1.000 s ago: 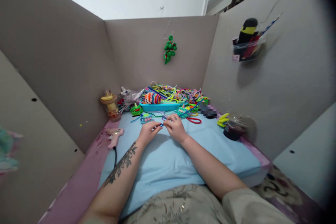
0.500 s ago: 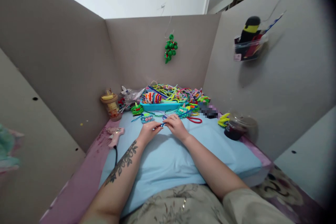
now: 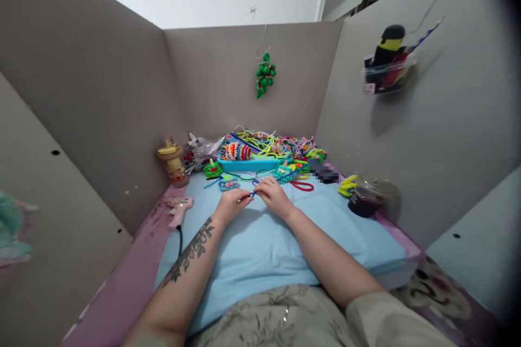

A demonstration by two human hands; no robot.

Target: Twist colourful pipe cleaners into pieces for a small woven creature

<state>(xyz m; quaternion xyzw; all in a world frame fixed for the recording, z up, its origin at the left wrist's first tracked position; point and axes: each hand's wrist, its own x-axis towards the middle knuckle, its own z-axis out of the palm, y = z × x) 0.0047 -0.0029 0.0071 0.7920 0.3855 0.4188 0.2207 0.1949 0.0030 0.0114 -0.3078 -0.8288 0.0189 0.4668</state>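
Note:
Between my two hands is a blue pipe cleaner (image 3: 253, 194), pinched from both sides above the blue cloth (image 3: 260, 249). My left hand (image 3: 233, 203) is closed on its left end. My right hand (image 3: 273, 195) grips it just to the right, fingertips almost meeting the left ones. Part of the pipe cleaner is hidden by the fingers. Just beyond my left hand lies a light-blue fuzzy piece (image 3: 228, 182). A teal fuzzy piece (image 3: 285, 171) sits past my right hand, near a red loop (image 3: 302, 186).
A turquoise tray (image 3: 254, 165) at the back is heaped with colourful pipe cleaners (image 3: 264, 143). A pink glue gun (image 3: 179, 211) and a cup (image 3: 174, 165) stand left. At right is a dark tub (image 3: 363, 200). Grey panels (image 3: 252, 76) enclose the table; a green ornament (image 3: 265, 76) hangs there.
Both hands stay in nearly the same place on the blue pipe cleaner. Only the fingertips have shifted slightly.

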